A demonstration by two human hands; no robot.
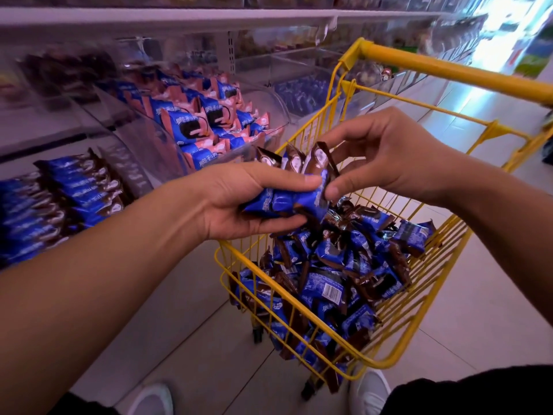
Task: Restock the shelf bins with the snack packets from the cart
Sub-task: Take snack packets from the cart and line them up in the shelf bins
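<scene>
Yellow wire shopping cart (398, 351) stands on the pale tiled floor (185, 324) beside the shelving, its yellow push handle (449, 71) at the far end. The basket holds a loose heap of blue-and-brown foil snack packets (338, 274) — jumbled, some face down with a barcode showing, several pressed against the near wire wall.

Left hand (239, 202) above the near end of the cart, thumb on top and fingers curled underneath, gripping a small bundle of the same blue-and-brown packets (287, 199); the brown crimped ends of three of them stick up past the thumb. Right hand (386, 157) meets it from the right: thumb and forefinger pinch the edge of the rightmost packet in the bundle, other fingers bent loosely above. Both hands touch the bundle, which hangs over the cart, clear of the heap below.

Shelf side, left of the cart:
- Clear curved plastic bin (167, 145) at mid shelf, filled with upright blue-and-pink cookie packets (206, 121) in rows.
- Lower bin at far left, stocked with blue-and-brown packets laid in a tidy row (59, 199) — same colours as those in the cart.
- Upper left bin with dark reddish packets (65, 73), blurred; cannot tell the kind.
- Further clear bins (302, 88) behind the cart, one with blue packets, detail too soft to read.

Two white shoes (369, 387) at the bottom edge, either side of the cart's near corner.
</scene>
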